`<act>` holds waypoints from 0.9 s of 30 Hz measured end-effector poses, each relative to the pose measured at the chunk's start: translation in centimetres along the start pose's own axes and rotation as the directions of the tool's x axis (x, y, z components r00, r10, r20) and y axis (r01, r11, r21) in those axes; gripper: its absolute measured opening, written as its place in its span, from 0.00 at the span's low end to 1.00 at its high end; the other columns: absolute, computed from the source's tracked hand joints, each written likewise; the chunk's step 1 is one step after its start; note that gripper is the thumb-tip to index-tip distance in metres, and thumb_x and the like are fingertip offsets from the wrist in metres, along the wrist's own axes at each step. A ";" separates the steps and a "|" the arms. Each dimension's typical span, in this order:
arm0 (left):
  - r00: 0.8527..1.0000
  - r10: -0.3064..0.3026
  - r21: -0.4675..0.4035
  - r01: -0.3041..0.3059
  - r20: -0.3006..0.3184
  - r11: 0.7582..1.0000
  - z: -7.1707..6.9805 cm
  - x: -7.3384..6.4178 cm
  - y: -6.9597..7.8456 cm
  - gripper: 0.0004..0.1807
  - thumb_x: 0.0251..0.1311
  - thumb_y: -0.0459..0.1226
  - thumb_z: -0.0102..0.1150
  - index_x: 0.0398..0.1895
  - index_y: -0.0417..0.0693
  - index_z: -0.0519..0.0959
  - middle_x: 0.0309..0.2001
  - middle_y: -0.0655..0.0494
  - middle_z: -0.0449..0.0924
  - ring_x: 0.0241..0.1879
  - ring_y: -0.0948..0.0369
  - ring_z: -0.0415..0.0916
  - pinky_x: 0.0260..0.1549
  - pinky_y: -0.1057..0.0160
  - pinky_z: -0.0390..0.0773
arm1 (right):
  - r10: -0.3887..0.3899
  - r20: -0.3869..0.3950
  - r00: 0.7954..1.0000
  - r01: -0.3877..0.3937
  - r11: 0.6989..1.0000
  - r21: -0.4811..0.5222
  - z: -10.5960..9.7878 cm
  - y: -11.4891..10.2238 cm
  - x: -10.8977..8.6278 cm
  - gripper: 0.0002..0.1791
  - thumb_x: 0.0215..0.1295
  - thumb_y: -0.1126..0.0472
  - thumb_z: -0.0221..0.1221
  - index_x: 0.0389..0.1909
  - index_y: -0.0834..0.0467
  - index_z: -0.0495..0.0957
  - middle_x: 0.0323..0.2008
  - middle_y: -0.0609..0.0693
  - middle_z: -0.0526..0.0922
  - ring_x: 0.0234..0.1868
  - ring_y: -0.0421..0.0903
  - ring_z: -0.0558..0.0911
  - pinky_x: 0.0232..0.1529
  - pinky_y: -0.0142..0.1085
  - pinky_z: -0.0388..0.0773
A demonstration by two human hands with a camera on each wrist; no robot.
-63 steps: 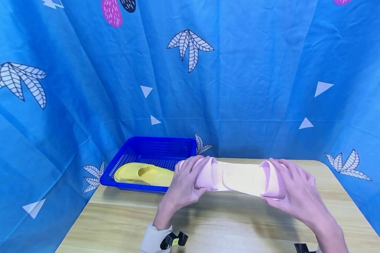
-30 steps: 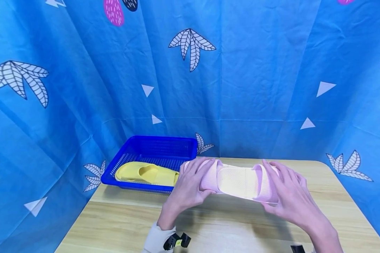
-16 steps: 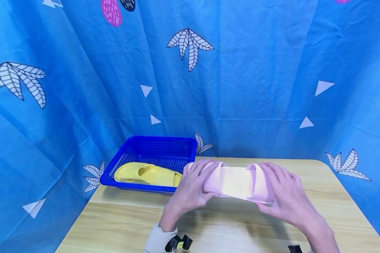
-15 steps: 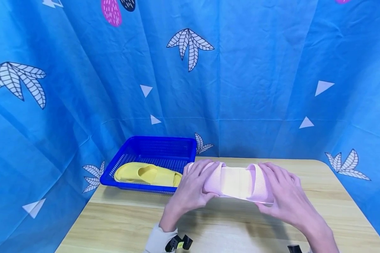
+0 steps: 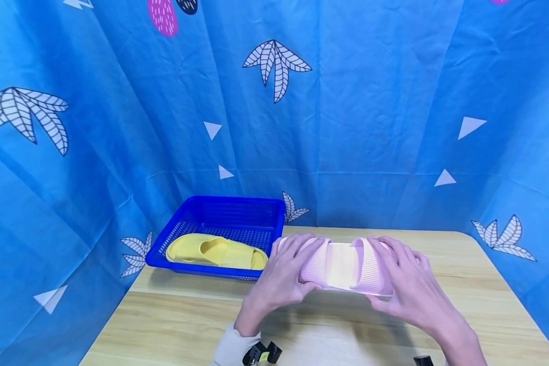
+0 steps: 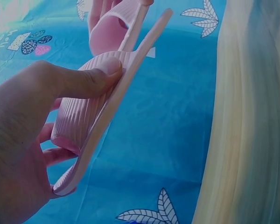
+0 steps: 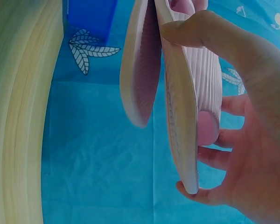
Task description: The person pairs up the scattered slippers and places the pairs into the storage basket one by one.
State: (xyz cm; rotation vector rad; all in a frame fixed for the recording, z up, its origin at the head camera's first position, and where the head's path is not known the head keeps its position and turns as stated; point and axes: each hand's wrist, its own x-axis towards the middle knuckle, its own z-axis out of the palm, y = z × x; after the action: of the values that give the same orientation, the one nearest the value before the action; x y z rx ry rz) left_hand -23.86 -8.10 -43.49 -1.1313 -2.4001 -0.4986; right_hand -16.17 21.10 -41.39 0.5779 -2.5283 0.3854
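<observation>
Two pink slippers with ribbed straps are held above the table, their foot ends overlapping. My left hand [image 5: 281,274] grips the left pink slipper [image 5: 316,264] by its strap end, thumb across the ribs, as the left wrist view shows on its strap [image 6: 77,121]. On the other side, my right hand [image 5: 409,287] grips the right pink slipper [image 5: 376,269], fingers over the strap and thumb at the near edge. Seen from the right wrist, the right slipper's sole [image 7: 182,116] stands beside the other slipper [image 7: 141,70], a narrow gap between them lower down.
A blue plastic basket [image 5: 238,204] stands at the back left of the wooden table [image 5: 174,320]. One yellow slipper [image 5: 238,255] is visible in it. A blue patterned curtain [image 5: 366,122] hangs behind and along both sides.
My hands have come closer together, the left moving right and the right moving left. The pink slippers now overlap more, and more of the yellow slipper shows.
</observation>
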 end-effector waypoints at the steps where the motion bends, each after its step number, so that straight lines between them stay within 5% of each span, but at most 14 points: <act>1: 1.000 -0.001 0.004 0.001 0.006 1.000 0.0 0.0 0.1 0.56 0.48 0.58 0.78 0.80 0.64 0.59 0.73 0.57 0.66 0.72 0.58 0.61 0.69 0.42 0.59 | 0.002 0.007 1.000 -0.002 1.000 0.002 0.0 0.0 0.0 0.66 0.32 0.45 0.80 0.77 0.54 0.62 0.65 0.60 0.69 0.62 0.59 0.70 0.52 0.59 0.66; 27: 0.999 0.040 0.008 -0.040 0.020 0.999 0.3 0.0 0.6 0.56 0.47 0.66 0.73 0.79 0.60 0.62 0.71 0.56 0.68 0.69 0.56 0.66 0.63 0.46 0.68 | -0.080 -0.064 0.995 0.079 0.997 -0.008 1.1 -0.9 0.5 0.65 0.29 0.43 0.80 0.75 0.57 0.65 0.62 0.58 0.73 0.59 0.56 0.74 0.49 0.54 0.69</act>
State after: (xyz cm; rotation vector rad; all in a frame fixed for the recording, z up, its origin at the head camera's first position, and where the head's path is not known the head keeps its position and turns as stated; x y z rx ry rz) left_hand -23.48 -7.58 -43.69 -1.1839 -2.3893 -0.4652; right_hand -16.52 19.73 -41.87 0.6517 -2.4363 0.3620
